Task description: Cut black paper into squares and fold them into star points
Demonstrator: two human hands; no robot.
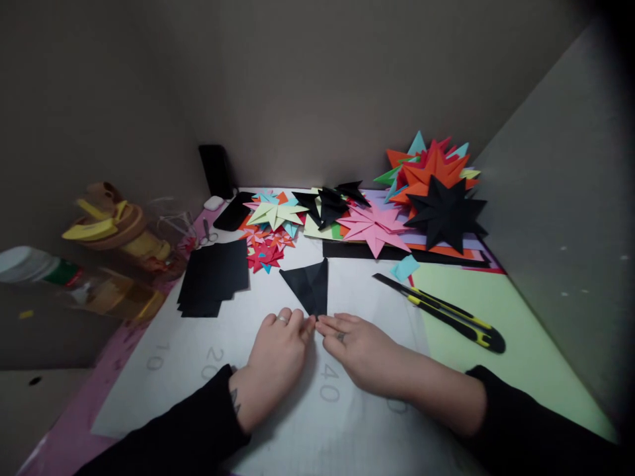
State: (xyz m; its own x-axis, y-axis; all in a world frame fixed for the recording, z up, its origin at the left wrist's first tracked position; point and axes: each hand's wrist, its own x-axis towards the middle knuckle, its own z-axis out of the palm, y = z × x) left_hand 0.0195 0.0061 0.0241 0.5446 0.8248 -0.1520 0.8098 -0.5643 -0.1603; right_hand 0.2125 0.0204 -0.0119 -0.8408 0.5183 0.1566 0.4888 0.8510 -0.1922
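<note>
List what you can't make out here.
All head view:
- Folded black paper's near tip, and whether it's pinched or pressed: hidden by left hand and right hand.
- Printed number: partly under right forearm.
- Bottle label: blurred.
- Left sleeve: cut by bottom edge.

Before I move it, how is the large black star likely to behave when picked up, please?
The black star is probably light, being folded paper. Its thin points look crisp but could bend if squeezed. It overlaps the orange star, so that one may shift too.
</note>
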